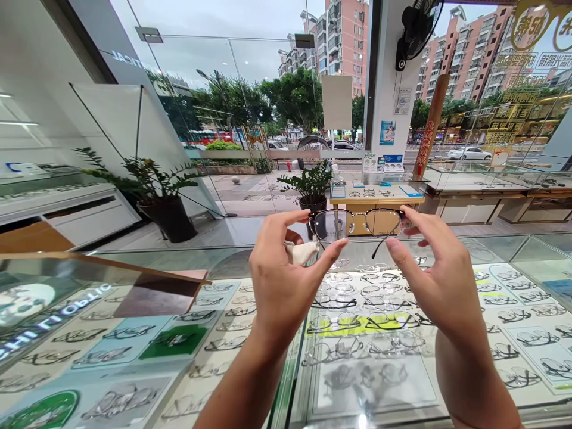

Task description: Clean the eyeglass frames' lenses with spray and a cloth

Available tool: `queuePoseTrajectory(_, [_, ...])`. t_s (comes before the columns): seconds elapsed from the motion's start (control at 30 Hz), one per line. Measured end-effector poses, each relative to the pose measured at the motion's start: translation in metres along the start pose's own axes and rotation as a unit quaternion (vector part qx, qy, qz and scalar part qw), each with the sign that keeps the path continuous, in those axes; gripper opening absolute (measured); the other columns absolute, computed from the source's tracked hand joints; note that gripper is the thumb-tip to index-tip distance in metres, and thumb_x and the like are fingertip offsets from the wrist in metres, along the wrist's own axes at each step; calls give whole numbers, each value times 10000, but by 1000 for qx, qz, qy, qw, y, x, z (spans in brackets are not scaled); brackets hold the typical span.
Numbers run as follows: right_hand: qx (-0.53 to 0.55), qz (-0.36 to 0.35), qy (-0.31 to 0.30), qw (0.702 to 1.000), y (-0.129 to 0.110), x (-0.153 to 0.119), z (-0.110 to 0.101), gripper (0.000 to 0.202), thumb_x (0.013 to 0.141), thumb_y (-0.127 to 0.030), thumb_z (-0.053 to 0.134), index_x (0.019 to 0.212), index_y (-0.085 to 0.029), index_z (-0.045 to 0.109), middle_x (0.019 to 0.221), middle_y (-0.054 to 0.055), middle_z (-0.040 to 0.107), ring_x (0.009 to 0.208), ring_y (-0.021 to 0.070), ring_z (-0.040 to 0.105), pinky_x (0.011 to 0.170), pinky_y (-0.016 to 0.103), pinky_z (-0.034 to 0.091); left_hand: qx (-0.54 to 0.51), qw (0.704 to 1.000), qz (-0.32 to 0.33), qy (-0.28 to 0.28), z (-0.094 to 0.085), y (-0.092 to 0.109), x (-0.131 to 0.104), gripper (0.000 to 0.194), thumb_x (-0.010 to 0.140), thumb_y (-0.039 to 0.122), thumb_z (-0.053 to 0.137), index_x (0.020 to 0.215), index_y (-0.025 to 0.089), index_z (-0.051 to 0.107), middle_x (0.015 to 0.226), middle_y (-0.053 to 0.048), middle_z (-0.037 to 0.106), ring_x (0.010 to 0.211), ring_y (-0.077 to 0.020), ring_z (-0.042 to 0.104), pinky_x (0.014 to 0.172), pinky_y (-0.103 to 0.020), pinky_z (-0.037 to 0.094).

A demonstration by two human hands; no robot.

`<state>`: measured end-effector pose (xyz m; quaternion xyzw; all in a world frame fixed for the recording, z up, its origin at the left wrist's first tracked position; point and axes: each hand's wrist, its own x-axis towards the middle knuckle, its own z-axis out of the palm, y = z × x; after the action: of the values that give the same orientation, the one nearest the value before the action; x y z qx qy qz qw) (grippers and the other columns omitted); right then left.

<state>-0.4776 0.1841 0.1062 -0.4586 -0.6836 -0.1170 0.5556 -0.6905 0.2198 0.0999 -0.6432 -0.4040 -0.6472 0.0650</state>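
A pair of eyeglasses with a dark upper rim is held up level above the glass display counter, its lenses facing away from me. At the left end, my left hand grips the frame between index finger and thumb. A white cloth is tucked in the curled fingers of that same hand. My right hand pinches the other end of the frame near the hinge. One temple hangs down beside the right thumb. Part of the cloth is hidden behind the left hand.
Under my arms, the glass display counter holds rows of eyeglasses. A brown wooden panel lies on it at left. Beyond stand potted plants, a low display cabinet, a wall fan and glass doors onto a street.
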Motion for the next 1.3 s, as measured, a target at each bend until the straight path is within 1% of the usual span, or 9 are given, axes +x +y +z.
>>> queuePoseTrajectory(0.17, [1, -7, 41, 999, -5, 0, 3, 420, 991, -455, 669, 1357, -248, 672, 1190, 102, 714, 1041, 264, 685, 905, 472, 602, -17, 999, -41, -26, 1, -6, 3, 542, 786, 584, 865, 1161, 219, 725, 1027, -56, 742, 779, -176, 622, 697, -321, 525])
queuePoseTrajectory(0.33, [-15, -38, 77, 996, -9, 1, 9, 410, 975, -419, 695, 1348, -250, 671, 1206, 110, 701, 1106, 288, 661, 944, 497, 591, -52, 995, -76, -44, 4, -10, 5, 540, 777, 540, 872, 1190, 217, 745, 896, -33, 705, 745, -171, 629, 638, -294, 531])
queuePoseTrajectory(0.47, [-14, -70, 93, 993, -9, 1, 13, 442, 961, -383, 717, 1379, -254, 657, 1233, 115, 694, 1143, 304, 651, 973, 519, 579, -73, 992, -92, -39, 6, -12, 5, 578, 760, 514, 890, 1230, 217, 731, 999, -59, 721, 783, -172, 641, 624, -280, 534])
queuePoseTrajectory(0.57, [-16, -71, 96, 993, -9, 1, 15, 464, 958, -392, 719, 1398, -263, 650, 1238, 120, 690, 1160, 317, 647, 987, 540, 574, -79, 993, -86, -23, 9, -13, 5, 592, 760, 525, 897, 1231, 219, 712, 1128, -87, 732, 828, -175, 649, 671, -294, 556])
queuePoseTrajectory(0.7, [3, -58, 94, 994, -8, 1, 18, 453, 960, -402, 717, 1394, -285, 661, 1251, 109, 691, 1173, 310, 649, 987, 542, 590, -72, 996, -51, 12, 12, -15, 4, 590, 789, 540, 882, 1244, 225, 678, 1186, -93, 727, 835, -173, 650, 701, -307, 571])
queuePoseTrajectory(0.9, [118, -5, 82, 990, -2, 2, 27, 397, 1027, -392, 614, 1411, -304, 667, 1390, 105, 659, 1296, 274, 633, 983, 479, 622, -44, 996, 13, 76, 18, -13, 0, 612, 850, 553, 834, 1329, 259, 591, 1340, -113, 678, 792, -166, 642, 638, -318, 564])
queuePoseTrajectory(1.03, [174, 23, 109, 978, -2, 4, 31, 320, 1060, -363, 558, 1319, -286, 729, 1323, 97, 711, 1300, 264, 653, 1031, 497, 604, -46, 995, 17, 85, 19, -10, -3, 627, 842, 544, 845, 1331, 278, 556, 1386, -110, 661, 773, -163, 635, 640, -334, 565])
queuePoseTrajectory(1.17, [166, 47, 134, 976, -3, 6, 32, 313, 1068, -387, 535, 1256, -292, 766, 1259, 87, 739, 1257, 269, 676, 1036, 530, 598, -73, 993, 26, 85, 21, -9, -5, 623, 832, 505, 867, 1312, 283, 539, 1406, -107, 654, 788, -166, 635, 700, -361, 579])
queuePoseTrajectory(1.3, [173, 50, 136, 974, 1, 7, 33, 310, 1067, -390, 536, 1223, -287, 782, 1222, 89, 745, 1235, 264, 686, 1024, 513, 601, -68, 995, 12, 75, 21, -7, -7, 638, 827, 495, 874, 1313, 291, 514, 1424, -109, 639, 776, -164, 628, 727, -385, 591])
